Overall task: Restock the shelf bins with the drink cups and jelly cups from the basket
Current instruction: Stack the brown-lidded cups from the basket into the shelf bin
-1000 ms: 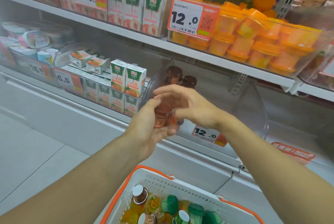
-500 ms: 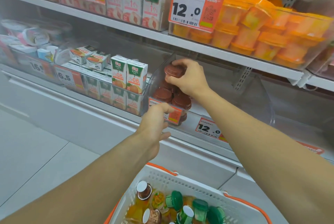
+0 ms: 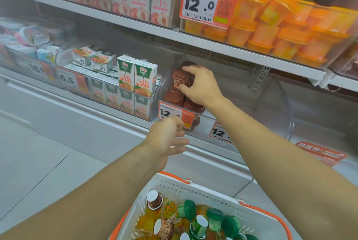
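At centre frame, the right hand (image 3: pixel 201 84) grips a brown-lidded cup (image 3: pixel 181 79) atop others inside the clear shelf bin (image 3: pixel 166 77), the left hand (image 3: pixel 168 139) hangs loosely curled and empty below, above the basket (image 3: pixel 174 185) at bottom centre.

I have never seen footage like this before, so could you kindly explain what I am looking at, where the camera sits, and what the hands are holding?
There is no machine here: a person wears a camera on the head, looking forward and down at a shop shelf. The right hand grips a brown-lidded cup on top of the others in a clear shelf bin. The left hand hovers by the bin's price tag, holding nothing. Below, a white basket with orange handles holds more cups. Juice cartons sit beside the bin.
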Demonstrator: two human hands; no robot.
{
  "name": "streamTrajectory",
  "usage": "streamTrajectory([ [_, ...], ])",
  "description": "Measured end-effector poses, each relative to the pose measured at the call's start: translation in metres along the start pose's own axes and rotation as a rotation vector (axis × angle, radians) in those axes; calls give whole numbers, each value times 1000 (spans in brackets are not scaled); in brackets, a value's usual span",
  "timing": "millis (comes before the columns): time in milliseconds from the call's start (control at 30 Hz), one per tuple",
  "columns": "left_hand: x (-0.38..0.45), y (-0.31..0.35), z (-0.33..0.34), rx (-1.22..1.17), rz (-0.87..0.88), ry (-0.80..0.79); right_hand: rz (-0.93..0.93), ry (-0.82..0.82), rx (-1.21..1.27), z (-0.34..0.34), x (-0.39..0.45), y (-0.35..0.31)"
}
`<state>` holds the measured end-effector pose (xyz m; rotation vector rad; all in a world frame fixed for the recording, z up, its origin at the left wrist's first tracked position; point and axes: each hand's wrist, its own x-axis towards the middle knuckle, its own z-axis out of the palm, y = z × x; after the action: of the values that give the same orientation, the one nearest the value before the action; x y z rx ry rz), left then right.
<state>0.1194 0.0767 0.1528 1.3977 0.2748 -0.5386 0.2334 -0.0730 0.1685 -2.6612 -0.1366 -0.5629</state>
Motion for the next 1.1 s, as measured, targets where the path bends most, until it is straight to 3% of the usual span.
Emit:
streamTrajectory([
  [133, 2, -24, 1, 203, -55, -104, 14, 115, 73, -19, -36, -6],
  [233, 6, -53, 2, 510, -86, -199, -75, 298, 195, -25, -91, -14],
  [300, 13, -77, 1, 705, -124, -214, -88, 315, 280, -16, -134, -13],
  [400, 31, -118, -17, 1056, -134, -187, 64, 138, 377, 20, -196, 0],
  [500, 37, -166, -38, 1324, -83, -134, 255, -173, 389, 65, -255, 19],
  [633, 19, -238, -50, 1424, -104, -121, 349, -557, 375, 108, -316, 38],
  [700, 17, -273, -56, 1358, -140, -127, 338, -681, 328, 119, -330, 41],
  [767, 18, -295, -60, 1339, -167, -158, 333, -750, 290, 124, -338, 43],
  [900, 19, -309, -55, 1445, -122, -276, 360, -717, 248, 139, -339, 47],
  [1000, 15, -322, -54, 1487, -239, -388, 332, -735, 235, 153, -335, 43],
  [1100, 10, -338, -59, 1466, -316, -388, 240, -848, 207, 171, -335, 40],
])
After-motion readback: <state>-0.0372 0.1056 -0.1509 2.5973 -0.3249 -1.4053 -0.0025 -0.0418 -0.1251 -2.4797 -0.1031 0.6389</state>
